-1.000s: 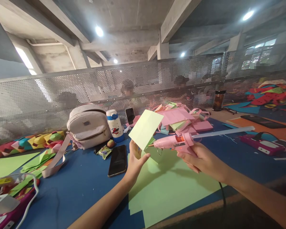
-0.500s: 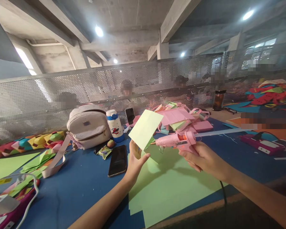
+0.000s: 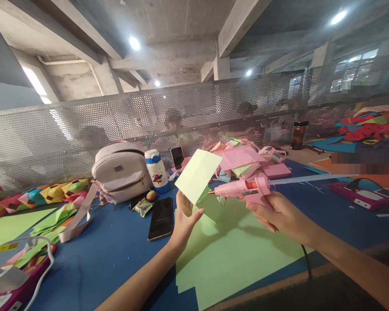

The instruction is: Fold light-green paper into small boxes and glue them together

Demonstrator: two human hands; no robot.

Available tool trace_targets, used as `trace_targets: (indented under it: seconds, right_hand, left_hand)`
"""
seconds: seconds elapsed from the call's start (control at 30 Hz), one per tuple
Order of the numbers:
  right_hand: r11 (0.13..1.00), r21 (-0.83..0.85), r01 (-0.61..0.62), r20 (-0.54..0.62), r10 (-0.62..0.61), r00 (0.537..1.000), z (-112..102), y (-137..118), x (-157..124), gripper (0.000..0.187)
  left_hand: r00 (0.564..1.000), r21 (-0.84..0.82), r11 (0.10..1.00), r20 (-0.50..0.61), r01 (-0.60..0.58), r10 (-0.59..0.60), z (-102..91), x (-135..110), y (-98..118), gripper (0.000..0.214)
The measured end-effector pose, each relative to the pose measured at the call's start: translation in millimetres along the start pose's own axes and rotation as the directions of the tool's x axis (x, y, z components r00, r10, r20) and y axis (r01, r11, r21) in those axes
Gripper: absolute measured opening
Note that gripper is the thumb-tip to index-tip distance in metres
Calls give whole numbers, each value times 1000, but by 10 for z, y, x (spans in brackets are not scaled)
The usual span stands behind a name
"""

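My left hand (image 3: 185, 218) holds up a folded piece of pale green paper (image 3: 199, 175), its fingers behind and its thumb at the lower edge. In my right hand (image 3: 280, 216) is a pink hot glue gun (image 3: 243, 188), gripped by its handle. A long clear glue stick (image 3: 311, 179) juts from the back of the gun. The nozzle points left, close to the right edge of the folded paper; whether it touches cannot be made out. Beneath both hands lie large light green sheets (image 3: 246, 263) on the blue table.
Left of my left hand lies a black phone (image 3: 160, 219). Behind stand a backpack (image 3: 121, 172), a white-and-blue bottle (image 3: 157, 172) and a heap of pink paper pieces (image 3: 241, 156). Purple power strips (image 3: 359, 195) sit at both sides. A perforated metal screen (image 3: 194, 103) spans the back.
The glue gun and my right hand have shifted slightly right, so the nozzle sits a little farther from the folded paper. My left hand keeps its hold almost unmoved.
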State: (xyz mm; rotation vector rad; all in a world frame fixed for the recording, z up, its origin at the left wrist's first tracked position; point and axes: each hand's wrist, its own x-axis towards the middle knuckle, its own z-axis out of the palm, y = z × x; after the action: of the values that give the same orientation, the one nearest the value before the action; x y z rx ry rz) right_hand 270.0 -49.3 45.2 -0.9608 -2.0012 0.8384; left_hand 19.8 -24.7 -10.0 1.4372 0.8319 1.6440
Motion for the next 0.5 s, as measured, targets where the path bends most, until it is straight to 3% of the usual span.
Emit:
trace_targets:
  seconds: [0.5]
  right_hand:
    - [999, 17, -37, -10, 37, 999, -45, 51, -12, 53]
  left_hand:
    - [1000, -16, 1000, 7, 15, -15, -15, -1, -15, 95]
